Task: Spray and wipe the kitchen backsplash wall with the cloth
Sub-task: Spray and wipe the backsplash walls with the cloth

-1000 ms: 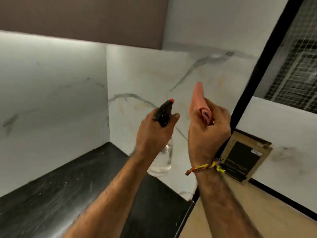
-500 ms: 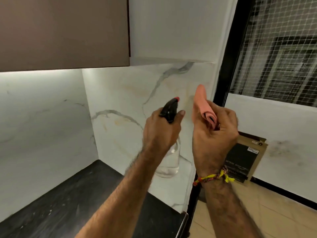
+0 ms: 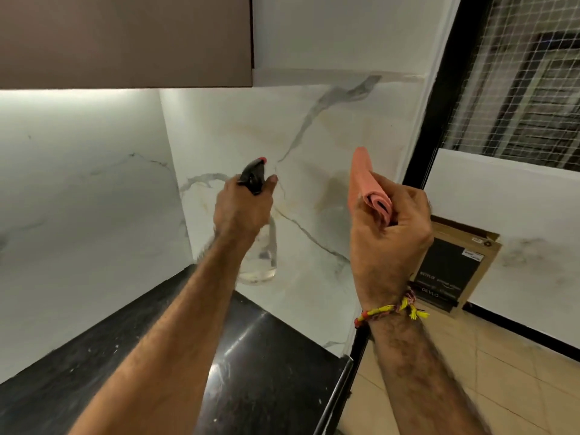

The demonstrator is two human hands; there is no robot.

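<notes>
The marble backsplash wall, white with grey veins and faint yellowish stains, fills the corner above the black countertop and below the brown upper cabinet. The left hand grips a clear spray bottle by its neck, fingers curled round the black trigger head, whose red nozzle tip points at the wall from close by. The right hand holds a folded pink cloth upright, fingers wrapped tight around its lower part, near the wall but apparently not touching it.

The step in hand looks like spraying, with no wiping begun. To do it well, the nozzle should stay level and aimed at the stained patch between the two hands, with short squeezes so mist spreads rather than runs. The cloth is best opened to a flat pad before it meets the stone, then drawn in overlapping passes from top down. A cardboard box leans beyond the black frame, out of the spray's line.
</notes>
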